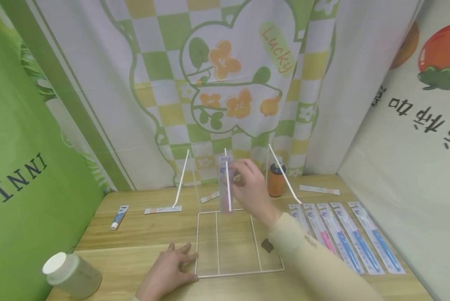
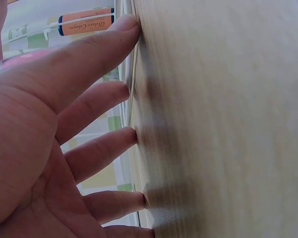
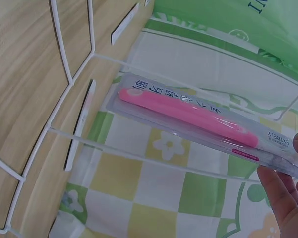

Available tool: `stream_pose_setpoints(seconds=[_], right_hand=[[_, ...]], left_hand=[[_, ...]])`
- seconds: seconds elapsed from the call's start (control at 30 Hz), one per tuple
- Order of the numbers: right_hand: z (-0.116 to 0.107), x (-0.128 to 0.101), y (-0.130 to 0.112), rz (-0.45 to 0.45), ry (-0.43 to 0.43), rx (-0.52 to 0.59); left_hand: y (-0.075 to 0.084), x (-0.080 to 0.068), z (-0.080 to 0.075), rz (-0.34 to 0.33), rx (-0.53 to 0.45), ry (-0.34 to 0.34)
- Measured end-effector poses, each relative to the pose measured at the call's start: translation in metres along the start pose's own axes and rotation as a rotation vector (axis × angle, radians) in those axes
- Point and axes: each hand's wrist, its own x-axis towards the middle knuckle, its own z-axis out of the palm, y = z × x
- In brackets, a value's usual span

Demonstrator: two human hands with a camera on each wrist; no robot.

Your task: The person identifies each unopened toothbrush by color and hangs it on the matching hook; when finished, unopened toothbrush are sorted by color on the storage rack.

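Observation:
My right hand (image 1: 247,184) pinches the top end of a packaged pink toothbrush (image 1: 225,186) and holds it upright at the middle prong of a white wire rack (image 1: 206,242). In the right wrist view the clear pack with the pink toothbrush (image 3: 188,114) lies across the rack's wires (image 3: 64,134), with my right hand (image 3: 290,186) at its end. On the wooden table (image 1: 142,234) my left hand (image 1: 170,263) lies flat, fingertips touching the left edge of the rack's base. From the left wrist, the left hand (image 2: 89,124) shows straight fingers (image 2: 124,29) pressed on the wood.
Several packaged toothbrushes (image 1: 345,238) lie in a row at the right. An orange bottle (image 1: 275,179) stands behind the rack, and a small dark object (image 1: 267,245) lies on its base. A toothpaste tube (image 1: 118,217) and a white-lidded jar (image 1: 70,274) sit at the left. Curtains close off the back.

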Motion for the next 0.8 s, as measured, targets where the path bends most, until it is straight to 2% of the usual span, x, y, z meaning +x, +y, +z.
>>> stream_pose_setpoints(seconds=[0.17, 0.5, 0.8], right_hand=[[0.005, 0.007, 0.008, 0.017, 0.009, -0.015], [0.006, 0.015, 0.011, 0.110, -0.052, 0.017], [0.008, 0.016, 0.012, 0.121, -0.051, 0.022]], left_hand=[[0.000, 0.000, 0.000, -0.003, 0.002, 0.000], [0.000, 0.001, 0.000, 0.002, 0.021, 0.001], [0.000, -0.001, 0.001, 0.003, 0.012, 0.008]])
